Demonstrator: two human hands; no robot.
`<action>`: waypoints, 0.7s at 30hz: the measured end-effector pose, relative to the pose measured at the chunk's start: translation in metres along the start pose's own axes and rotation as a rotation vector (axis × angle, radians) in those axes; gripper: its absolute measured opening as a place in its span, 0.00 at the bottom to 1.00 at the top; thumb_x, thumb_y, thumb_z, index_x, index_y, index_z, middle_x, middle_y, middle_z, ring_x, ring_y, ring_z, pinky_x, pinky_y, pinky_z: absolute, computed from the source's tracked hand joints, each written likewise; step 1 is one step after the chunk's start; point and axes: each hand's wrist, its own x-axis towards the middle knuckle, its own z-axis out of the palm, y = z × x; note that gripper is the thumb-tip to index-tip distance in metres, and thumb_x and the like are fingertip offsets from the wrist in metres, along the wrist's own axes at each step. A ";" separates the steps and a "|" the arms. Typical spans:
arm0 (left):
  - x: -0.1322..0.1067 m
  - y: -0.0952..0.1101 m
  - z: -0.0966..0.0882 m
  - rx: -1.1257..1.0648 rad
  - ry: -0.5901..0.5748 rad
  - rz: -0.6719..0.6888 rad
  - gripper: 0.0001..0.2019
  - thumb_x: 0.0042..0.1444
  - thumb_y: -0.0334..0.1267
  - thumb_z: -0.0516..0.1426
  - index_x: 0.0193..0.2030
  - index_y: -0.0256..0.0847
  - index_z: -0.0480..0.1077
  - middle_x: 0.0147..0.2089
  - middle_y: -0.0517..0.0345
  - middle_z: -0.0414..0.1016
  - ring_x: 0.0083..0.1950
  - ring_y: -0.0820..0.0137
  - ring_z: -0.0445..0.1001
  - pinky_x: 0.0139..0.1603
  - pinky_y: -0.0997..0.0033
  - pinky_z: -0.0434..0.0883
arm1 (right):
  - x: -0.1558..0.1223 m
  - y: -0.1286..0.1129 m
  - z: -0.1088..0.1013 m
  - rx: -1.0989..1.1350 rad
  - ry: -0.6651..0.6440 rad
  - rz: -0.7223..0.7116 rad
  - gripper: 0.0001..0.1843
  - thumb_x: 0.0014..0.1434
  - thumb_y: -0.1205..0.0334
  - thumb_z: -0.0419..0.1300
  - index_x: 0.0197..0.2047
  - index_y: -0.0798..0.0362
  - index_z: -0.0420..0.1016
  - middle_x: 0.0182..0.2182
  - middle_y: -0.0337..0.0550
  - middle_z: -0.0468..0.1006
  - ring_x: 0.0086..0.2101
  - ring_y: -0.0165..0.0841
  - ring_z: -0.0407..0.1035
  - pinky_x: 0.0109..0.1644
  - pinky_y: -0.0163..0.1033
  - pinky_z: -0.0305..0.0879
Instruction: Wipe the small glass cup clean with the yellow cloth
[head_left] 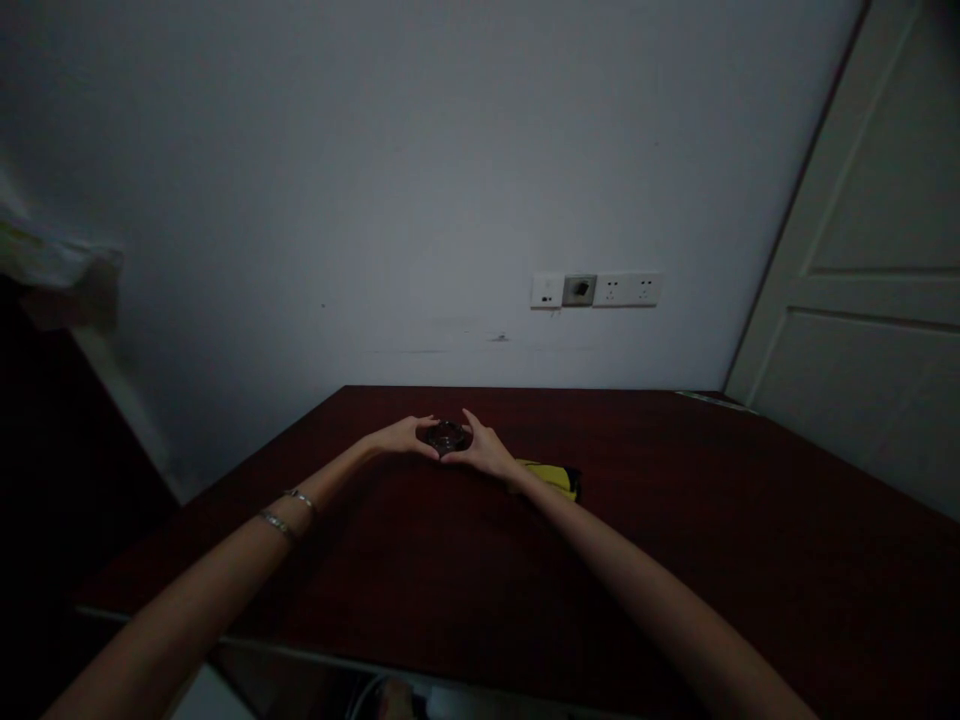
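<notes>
A small, round, dark glass ashtray (pixel 446 437) rests on the dark red table, held from both sides. My left hand (pixel 405 436) curves around its left side, thumb at the near edge and fingers toward the far edge. On the opposite side, my right hand (pixel 484 450) grips it in the same way, with its index finger raised a little. A yellow and black item (pixel 553 478) lies just right of my right wrist, which partly hides it; its kind is unclear. Two bracelets circle my left forearm.
The dark red table (pixel 420 560) reaches back to a pale wall with sockets (pixel 626 290). A white panelled door (pixel 862 330) stands at the right. Dim items show in an open space under the table's front edge. A pale bundle (pixel 52 260) is at far left.
</notes>
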 end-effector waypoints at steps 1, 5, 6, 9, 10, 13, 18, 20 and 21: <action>-0.001 -0.002 0.002 -0.003 -0.006 0.002 0.42 0.39 0.54 0.64 0.62 0.40 0.60 0.67 0.46 0.53 0.69 0.57 0.48 0.66 0.60 0.47 | -0.001 0.001 0.002 -0.003 -0.005 0.002 0.61 0.37 0.49 0.71 0.67 0.56 0.42 0.54 0.55 0.71 0.52 0.42 0.68 0.57 0.47 0.60; -0.002 -0.006 0.010 -0.022 -0.018 0.000 0.41 0.40 0.53 0.64 0.61 0.41 0.61 0.66 0.46 0.55 0.68 0.56 0.51 0.66 0.60 0.49 | -0.004 0.008 0.007 -0.025 -0.017 0.013 0.63 0.37 0.48 0.71 0.67 0.60 0.42 0.54 0.59 0.70 0.52 0.44 0.67 0.56 0.47 0.61; -0.001 -0.006 0.011 -0.026 -0.019 0.005 0.40 0.40 0.53 0.64 0.61 0.41 0.61 0.66 0.46 0.55 0.68 0.56 0.52 0.66 0.60 0.49 | -0.004 0.010 0.008 -0.031 -0.020 0.017 0.63 0.36 0.48 0.71 0.67 0.61 0.42 0.54 0.59 0.70 0.52 0.45 0.67 0.56 0.47 0.61; 0.000 -0.008 0.015 -0.023 -0.030 0.001 0.41 0.39 0.53 0.64 0.61 0.41 0.61 0.67 0.45 0.54 0.67 0.56 0.52 0.65 0.60 0.50 | -0.005 0.015 0.009 -0.045 -0.028 0.025 0.62 0.37 0.50 0.71 0.67 0.57 0.42 0.53 0.57 0.72 0.52 0.45 0.68 0.56 0.48 0.62; 0.000 -0.008 0.016 -0.018 -0.030 -0.012 0.41 0.39 0.53 0.64 0.61 0.40 0.61 0.67 0.44 0.53 0.67 0.55 0.52 0.65 0.60 0.50 | -0.004 0.016 0.010 -0.049 -0.029 0.027 0.61 0.37 0.50 0.71 0.67 0.56 0.42 0.53 0.56 0.72 0.52 0.45 0.68 0.56 0.48 0.61; 0.000 -0.010 0.018 -0.009 -0.024 -0.044 0.43 0.38 0.54 0.64 0.61 0.41 0.60 0.67 0.44 0.51 0.67 0.55 0.53 0.65 0.59 0.50 | -0.004 0.019 0.012 -0.060 -0.031 0.031 0.62 0.36 0.51 0.72 0.67 0.54 0.42 0.54 0.55 0.71 0.53 0.45 0.67 0.56 0.48 0.61; -0.002 -0.013 0.021 -0.001 -0.020 -0.055 0.45 0.37 0.55 0.64 0.62 0.37 0.60 0.67 0.42 0.50 0.67 0.53 0.54 0.66 0.60 0.50 | -0.004 0.019 0.015 -0.072 -0.053 0.026 0.62 0.37 0.49 0.71 0.68 0.54 0.42 0.54 0.56 0.71 0.52 0.44 0.68 0.55 0.48 0.61; -0.002 -0.015 0.022 0.001 -0.028 -0.044 0.44 0.38 0.55 0.64 0.62 0.37 0.60 0.67 0.42 0.50 0.67 0.54 0.54 0.66 0.61 0.50 | -0.005 0.019 0.015 -0.081 -0.060 0.028 0.63 0.37 0.48 0.71 0.68 0.57 0.41 0.54 0.58 0.70 0.52 0.45 0.67 0.55 0.48 0.61; -0.002 -0.016 0.023 0.001 -0.031 -0.041 0.44 0.38 0.56 0.63 0.62 0.37 0.60 0.67 0.42 0.50 0.67 0.55 0.54 0.66 0.61 0.50 | -0.005 0.019 0.016 -0.086 -0.062 0.030 0.63 0.36 0.47 0.70 0.67 0.58 0.41 0.54 0.60 0.70 0.53 0.46 0.67 0.55 0.48 0.61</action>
